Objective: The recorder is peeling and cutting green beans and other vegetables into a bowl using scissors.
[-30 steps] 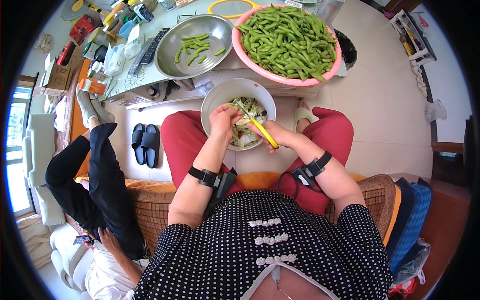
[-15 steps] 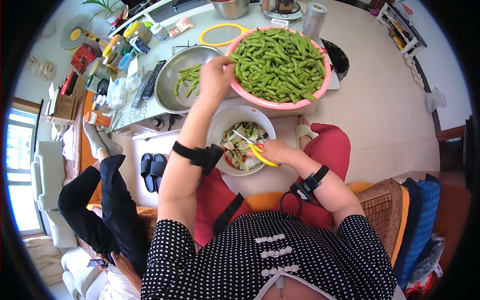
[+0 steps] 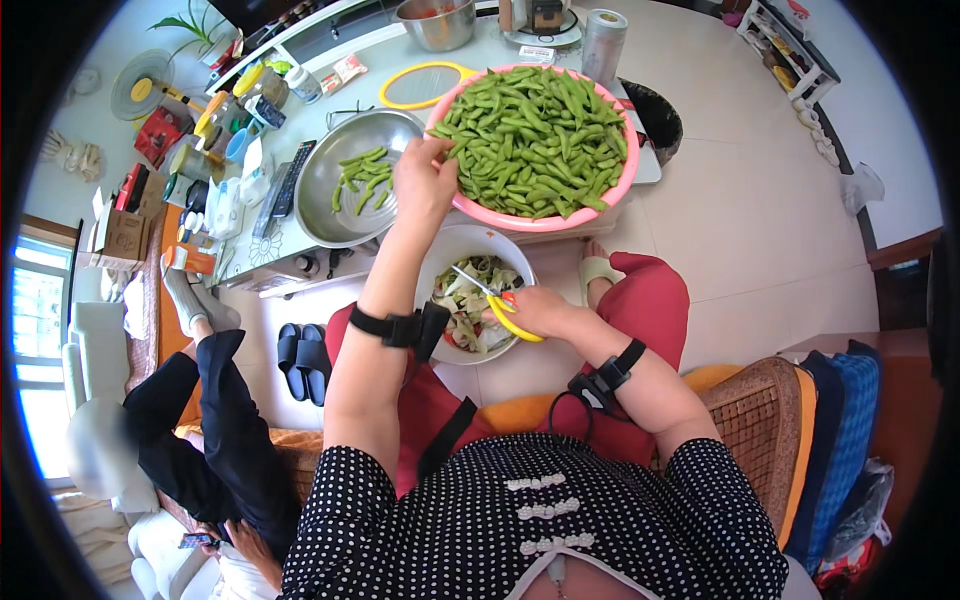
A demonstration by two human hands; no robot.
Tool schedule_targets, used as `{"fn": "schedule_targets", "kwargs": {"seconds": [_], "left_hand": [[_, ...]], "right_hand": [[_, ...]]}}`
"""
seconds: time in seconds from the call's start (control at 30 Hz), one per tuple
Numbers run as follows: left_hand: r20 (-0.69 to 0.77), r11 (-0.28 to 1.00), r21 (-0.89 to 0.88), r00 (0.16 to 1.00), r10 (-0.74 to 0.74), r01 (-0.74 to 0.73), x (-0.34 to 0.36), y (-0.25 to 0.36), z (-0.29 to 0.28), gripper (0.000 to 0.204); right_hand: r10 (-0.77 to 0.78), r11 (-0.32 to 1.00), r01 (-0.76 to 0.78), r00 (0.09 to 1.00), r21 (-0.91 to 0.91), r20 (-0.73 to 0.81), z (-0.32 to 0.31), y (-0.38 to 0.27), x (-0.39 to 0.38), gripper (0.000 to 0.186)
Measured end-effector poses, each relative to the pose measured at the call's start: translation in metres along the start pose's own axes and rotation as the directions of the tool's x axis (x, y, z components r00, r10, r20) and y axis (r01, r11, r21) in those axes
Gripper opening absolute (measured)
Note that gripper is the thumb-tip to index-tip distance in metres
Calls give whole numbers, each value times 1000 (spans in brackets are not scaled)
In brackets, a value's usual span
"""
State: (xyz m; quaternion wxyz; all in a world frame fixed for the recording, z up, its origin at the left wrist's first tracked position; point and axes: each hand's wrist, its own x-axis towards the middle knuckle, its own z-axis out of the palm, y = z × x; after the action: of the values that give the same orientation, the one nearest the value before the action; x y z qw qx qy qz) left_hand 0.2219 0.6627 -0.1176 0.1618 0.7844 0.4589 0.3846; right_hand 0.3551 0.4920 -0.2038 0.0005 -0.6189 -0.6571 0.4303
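Observation:
A pink basin (image 3: 629, 178) heaped with green edamame pods (image 3: 535, 140) stands on the table. At its left rim, my left hand (image 3: 425, 180) has its fingers bent and closed against the pods; what lies between the fingertips is hidden. Beside that hand, a steel bowl (image 3: 318, 205) holds a small group of pods (image 3: 362, 178). My right hand (image 3: 540, 311) grips yellow-handled scissors (image 3: 513, 322), their blades pointing up and left over a white bucket (image 3: 432, 262). Cut vegetable scraps (image 3: 470, 300) lie inside the bucket, which stands below the table edge.
Behind the bowls are a yellow-rimmed sieve (image 3: 425, 86), another steel pot (image 3: 437, 25) and a can (image 3: 604, 46). Remote controls (image 3: 292, 180) and jars crowd the table's left. A seated person's legs (image 3: 235, 400) and black slippers (image 3: 303, 362) are at left.
The whole view has shifted slightly, so the table things appear lower and further left. My left hand remains at the basin's left rim, and my right hand still holds the scissors over the bucket.

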Motion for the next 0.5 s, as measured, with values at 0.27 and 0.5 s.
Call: {"fn": "schedule_targets", "kwargs": {"seconds": [0.27, 0.5], "left_hand": [[441, 482, -590, 759, -479, 648, -100, -2, -45, 20], [490, 470, -558, 729, -478, 684, -129, -4, -44, 23]], "right_hand": [[-280, 662, 74, 947, 746, 155, -8, -3, -7, 60], [-341, 641, 88, 922, 763, 181, -5, -7, 0, 58]]}}
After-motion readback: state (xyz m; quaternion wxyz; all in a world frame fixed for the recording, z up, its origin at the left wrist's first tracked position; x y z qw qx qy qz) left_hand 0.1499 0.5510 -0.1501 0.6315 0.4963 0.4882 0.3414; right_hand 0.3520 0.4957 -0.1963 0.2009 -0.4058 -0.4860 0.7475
